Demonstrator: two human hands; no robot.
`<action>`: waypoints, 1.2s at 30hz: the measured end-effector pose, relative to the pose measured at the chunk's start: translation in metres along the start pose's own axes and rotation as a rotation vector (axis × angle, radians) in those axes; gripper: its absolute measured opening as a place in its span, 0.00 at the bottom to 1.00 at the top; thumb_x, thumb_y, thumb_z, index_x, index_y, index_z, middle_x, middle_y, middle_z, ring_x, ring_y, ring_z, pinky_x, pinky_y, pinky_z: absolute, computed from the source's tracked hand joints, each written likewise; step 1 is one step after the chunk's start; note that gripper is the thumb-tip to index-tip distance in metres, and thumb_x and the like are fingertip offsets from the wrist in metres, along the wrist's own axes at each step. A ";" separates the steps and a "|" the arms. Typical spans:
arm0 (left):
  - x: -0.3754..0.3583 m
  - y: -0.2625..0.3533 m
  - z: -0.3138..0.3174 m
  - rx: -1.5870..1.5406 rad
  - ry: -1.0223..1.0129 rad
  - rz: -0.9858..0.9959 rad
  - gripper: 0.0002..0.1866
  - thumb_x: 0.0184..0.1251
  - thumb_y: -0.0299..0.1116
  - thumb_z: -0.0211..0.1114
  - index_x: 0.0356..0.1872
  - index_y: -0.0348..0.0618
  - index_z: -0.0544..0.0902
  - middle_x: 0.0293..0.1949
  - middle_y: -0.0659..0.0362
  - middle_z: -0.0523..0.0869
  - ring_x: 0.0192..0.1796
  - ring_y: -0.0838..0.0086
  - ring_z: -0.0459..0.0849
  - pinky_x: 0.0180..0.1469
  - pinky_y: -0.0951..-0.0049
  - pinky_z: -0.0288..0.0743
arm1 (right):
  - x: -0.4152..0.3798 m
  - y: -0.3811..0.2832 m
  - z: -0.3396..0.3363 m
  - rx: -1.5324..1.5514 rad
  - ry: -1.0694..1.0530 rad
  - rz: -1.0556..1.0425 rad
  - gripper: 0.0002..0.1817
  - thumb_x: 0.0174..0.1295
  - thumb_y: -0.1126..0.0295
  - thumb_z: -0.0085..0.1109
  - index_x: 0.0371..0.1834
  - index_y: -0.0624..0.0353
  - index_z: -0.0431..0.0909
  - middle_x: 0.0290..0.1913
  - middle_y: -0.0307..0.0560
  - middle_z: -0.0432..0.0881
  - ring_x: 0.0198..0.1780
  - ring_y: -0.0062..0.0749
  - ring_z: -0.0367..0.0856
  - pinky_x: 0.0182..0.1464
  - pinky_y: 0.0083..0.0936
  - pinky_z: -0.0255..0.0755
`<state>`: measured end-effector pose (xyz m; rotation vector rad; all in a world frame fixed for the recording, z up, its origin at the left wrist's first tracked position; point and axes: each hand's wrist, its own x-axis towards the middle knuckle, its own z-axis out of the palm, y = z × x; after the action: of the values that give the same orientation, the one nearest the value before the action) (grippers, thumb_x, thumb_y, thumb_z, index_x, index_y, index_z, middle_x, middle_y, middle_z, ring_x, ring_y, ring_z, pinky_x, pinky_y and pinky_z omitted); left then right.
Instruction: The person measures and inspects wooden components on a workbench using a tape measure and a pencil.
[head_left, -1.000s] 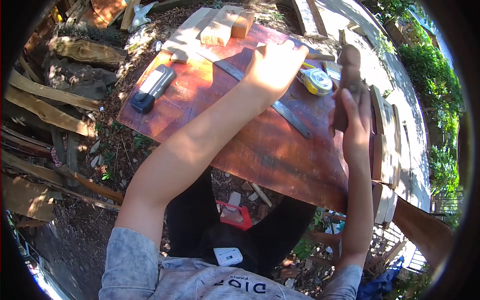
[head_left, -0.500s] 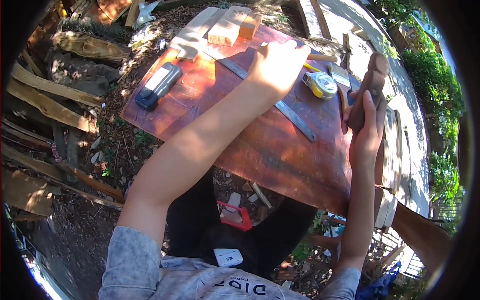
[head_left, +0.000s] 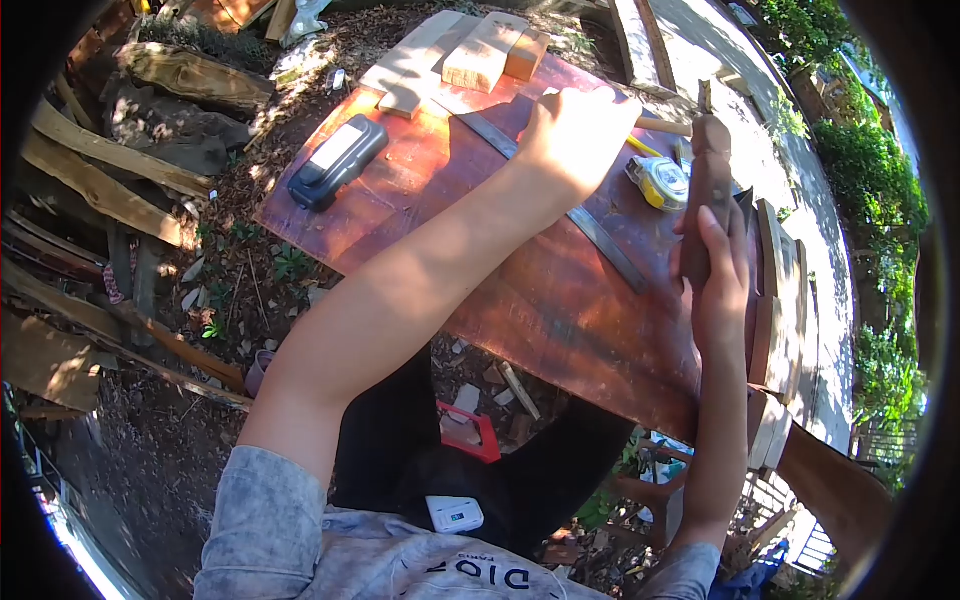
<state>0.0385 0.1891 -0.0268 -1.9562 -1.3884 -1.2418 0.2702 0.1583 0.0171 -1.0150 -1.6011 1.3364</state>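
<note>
My left hand [head_left: 583,140] is closed over the far part of the board, with a thin wooden handle [head_left: 665,126] jutting from its right side. The fingers hide the other end. My right hand [head_left: 722,255] is wrapped round a dark brown wooden tool with a rounded end [head_left: 711,165], held above the board's right edge. Between the hands sits a yellow and white tape measure [head_left: 664,184]. A steel ruler [head_left: 608,245] lies diagonally on the board, running under my left forearm. Behind the brown tool, a brush-like or square-like metal piece is mostly hidden.
The reddish-brown board [head_left: 560,330] serves as a work surface over my legs. A black case-like device [head_left: 338,162] lies on its left. Wood blocks [head_left: 485,55] sit at the far edge. Planks [head_left: 775,300] stand at the right; scrap timber [head_left: 110,150] lies left.
The view has shifted slightly, so the board sits lower and further right. My right hand has moved left and nearer with the brown wooden tool, now covering more beside the tape measure.
</note>
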 end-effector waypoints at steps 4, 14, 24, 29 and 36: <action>0.000 0.001 0.002 0.014 0.006 0.017 0.10 0.65 0.25 0.69 0.46 0.38 0.84 0.28 0.54 0.82 0.29 0.63 0.85 0.29 0.65 0.79 | 0.002 0.005 0.013 0.111 0.293 -0.121 0.20 0.78 0.58 0.52 0.65 0.56 0.65 0.44 0.42 0.76 0.33 0.24 0.78 0.27 0.21 0.68; 0.000 0.003 0.001 0.034 0.088 0.017 0.07 0.65 0.26 0.70 0.43 0.42 0.84 0.32 0.55 0.85 0.29 0.64 0.85 0.28 0.68 0.79 | -0.010 0.004 0.020 -0.120 -0.048 0.098 0.30 0.77 0.57 0.56 0.74 0.63 0.65 0.38 0.40 0.79 0.27 0.21 0.75 0.26 0.17 0.65; -0.004 0.004 0.001 0.104 0.110 0.052 0.09 0.65 0.27 0.71 0.46 0.42 0.85 0.32 0.56 0.83 0.30 0.65 0.84 0.27 0.68 0.76 | -0.001 0.009 0.004 -0.019 0.081 -0.049 0.29 0.80 0.57 0.51 0.77 0.59 0.59 0.43 0.42 0.79 0.33 0.23 0.77 0.35 0.22 0.71; -0.007 0.013 -0.004 0.089 0.152 0.024 0.10 0.67 0.32 0.72 0.47 0.44 0.86 0.36 0.58 0.85 0.39 0.65 0.86 0.41 0.65 0.78 | -0.004 0.008 0.008 -0.056 0.064 -0.035 0.30 0.80 0.56 0.51 0.77 0.61 0.58 0.43 0.42 0.79 0.33 0.23 0.77 0.36 0.21 0.72; 0.004 0.026 -0.006 0.052 -0.241 -0.181 0.16 0.77 0.45 0.61 0.61 0.56 0.83 0.46 0.60 0.87 0.48 0.59 0.86 0.54 0.55 0.76 | -0.003 0.010 0.009 -0.060 0.063 -0.051 0.32 0.80 0.57 0.51 0.78 0.63 0.56 0.43 0.43 0.79 0.33 0.23 0.77 0.36 0.21 0.72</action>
<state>0.0601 0.1757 -0.0166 -2.0339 -1.7321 -1.0597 0.2636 0.1537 0.0064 -1.0351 -1.6175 1.2166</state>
